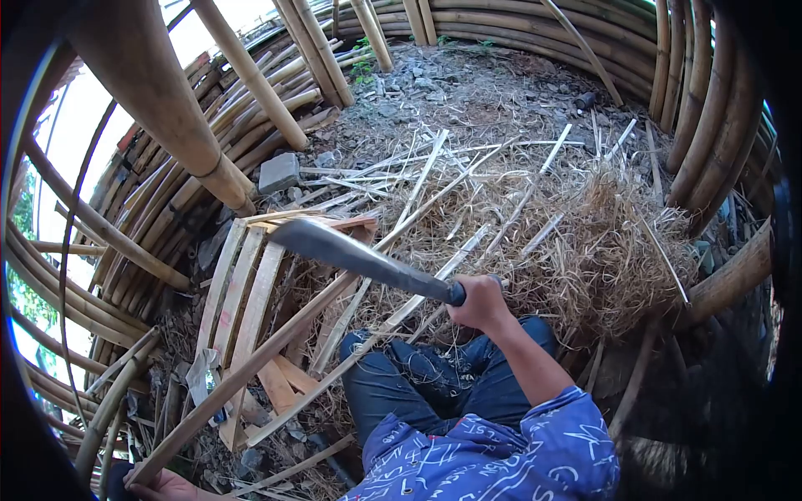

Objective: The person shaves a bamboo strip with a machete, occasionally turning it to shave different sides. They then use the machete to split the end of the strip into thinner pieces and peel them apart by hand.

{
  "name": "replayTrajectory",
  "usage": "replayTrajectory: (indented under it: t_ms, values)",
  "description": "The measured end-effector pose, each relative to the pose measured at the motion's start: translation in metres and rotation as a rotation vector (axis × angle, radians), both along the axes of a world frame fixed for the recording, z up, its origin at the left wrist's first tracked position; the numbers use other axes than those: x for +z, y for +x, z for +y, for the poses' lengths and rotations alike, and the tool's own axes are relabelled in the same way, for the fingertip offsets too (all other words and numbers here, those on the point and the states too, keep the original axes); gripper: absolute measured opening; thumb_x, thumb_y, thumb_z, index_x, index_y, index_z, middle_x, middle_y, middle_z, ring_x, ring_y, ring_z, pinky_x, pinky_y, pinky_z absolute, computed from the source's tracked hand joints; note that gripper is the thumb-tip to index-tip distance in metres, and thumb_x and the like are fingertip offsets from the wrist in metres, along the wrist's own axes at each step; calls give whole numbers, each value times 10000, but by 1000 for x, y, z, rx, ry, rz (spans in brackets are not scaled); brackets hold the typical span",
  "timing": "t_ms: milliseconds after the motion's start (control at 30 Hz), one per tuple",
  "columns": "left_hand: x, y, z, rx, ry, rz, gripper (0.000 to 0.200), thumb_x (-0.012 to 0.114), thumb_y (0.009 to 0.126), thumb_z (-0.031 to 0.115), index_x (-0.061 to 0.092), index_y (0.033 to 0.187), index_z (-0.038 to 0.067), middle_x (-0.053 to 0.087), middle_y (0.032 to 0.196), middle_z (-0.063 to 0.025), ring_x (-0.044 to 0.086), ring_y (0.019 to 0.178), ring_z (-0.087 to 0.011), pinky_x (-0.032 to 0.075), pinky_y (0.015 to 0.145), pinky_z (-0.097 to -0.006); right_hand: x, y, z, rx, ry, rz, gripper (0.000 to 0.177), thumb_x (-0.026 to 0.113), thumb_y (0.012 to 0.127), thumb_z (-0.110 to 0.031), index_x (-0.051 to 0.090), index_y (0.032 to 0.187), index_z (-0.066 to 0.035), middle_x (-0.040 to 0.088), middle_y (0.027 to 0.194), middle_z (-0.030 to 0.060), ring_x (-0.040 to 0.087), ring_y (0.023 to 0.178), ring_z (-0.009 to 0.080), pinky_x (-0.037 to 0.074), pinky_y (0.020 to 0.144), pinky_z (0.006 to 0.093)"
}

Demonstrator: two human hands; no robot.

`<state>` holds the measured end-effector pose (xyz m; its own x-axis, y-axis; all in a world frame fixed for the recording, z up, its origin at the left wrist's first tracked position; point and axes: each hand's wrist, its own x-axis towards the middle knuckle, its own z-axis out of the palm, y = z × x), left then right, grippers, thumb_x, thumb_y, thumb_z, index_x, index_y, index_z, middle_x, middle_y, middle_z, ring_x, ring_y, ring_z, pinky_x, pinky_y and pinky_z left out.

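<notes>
right hand (483, 305): fingers were wrapped round machete (368, 260), blade pointing left | bamboo strip (249, 373): lay left of those fingers, long axis lower left to upper right, crossing behind blade in view; contact unclear | left hand (171, 486): was nearer, fingers closed on strip's low end

Can't see most of the machete handle (457, 292) inside the right hand (483, 304), can't get all of the left hand (170, 486) either, cropped by the bottom edge, and honestly can't read the smallest lettering (458, 473) on the blue shirt (576, 434).
</notes>
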<state>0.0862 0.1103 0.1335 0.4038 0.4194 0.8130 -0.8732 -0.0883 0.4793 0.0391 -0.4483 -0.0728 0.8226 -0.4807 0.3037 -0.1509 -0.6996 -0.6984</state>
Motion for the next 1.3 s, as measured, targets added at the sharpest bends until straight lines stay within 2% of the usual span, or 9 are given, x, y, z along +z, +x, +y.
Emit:
replayTrajectory:
  t_ms: [67,200,300,400,500,833,1000,1100,1300]
  values:
    - [1,6,-16,55,-19,-11,294,549,966,385,579,786,155,560,784,22,545,749,-100,452,730,-266,-18,12,-29,7,-91,69,209,709,645,-207,655,775,-52,649,676,171,656,640,357,522,626,436]
    - [-7,5,-2,25,20,18,302,549,964,389,582,784,148,562,765,14,549,718,-107,460,695,-259,-96,12,-114,-739,347,433,320,672,687,-292,702,812,1,695,781,201,694,766,316,524,722,437]
    - [-16,6,-3,10,-1,9,308,549,963,391,585,783,143,563,750,8,552,694,-112,467,669,-254,-120,28,-133,-579,381,367,286,634,699,-233,707,792,27,677,832,263,678,896,371,520,774,426]
    - [-8,11,-6,15,1,20,314,549,961,394,588,782,138,565,735,2,555,671,-117,474,642,-249,-148,26,-151,-564,507,388,234,654,698,-184,609,648,40,621,600,128,625,510,249,483,493,384]
    - [-6,10,-9,14,17,10,321,549,960,396,591,781,134,566,721,-4,558,647,-123,480,616,-244,-149,28,-155,-497,625,314,191,629,708,-127,551,587,-1,547,531,72,524,395,171,410,392,331]
    - [-6,13,12,61,66,-33,273,558,955,372,598,867,117,628,838,-29,623,777,-146,528,699,-272,-106,-3,-159,-188,1202,303,105,603,703,-58,543,619,-36,520,529,65,519,417,164,434,421,322]
    - [63,6,-37,91,-55,-231,234,645,907,241,607,1023,42,670,933,-96,656,882,-198,559,765,-306,-80,-18,-152,-305,808,373,146,617,701,-124,596,642,8,559,542,93,560,463,181,466,466,359]
    - [81,-4,-10,109,-25,-173,230,649,903,231,609,1020,36,670,913,-97,658,867,-198,562,749,-305,-35,-41,-131,-350,283,479,253,640,698,-209,666,753,37,648,688,232,663,633,342,505,602,423]
    - [110,-11,22,157,-26,-105,224,657,895,210,615,1013,25,669,871,-98,661,835,-198,568,717,-301,-13,-61,-69,-291,191,571,244,633,700,-205,692,793,13,657,729,245,673,739,387,523,687,449]
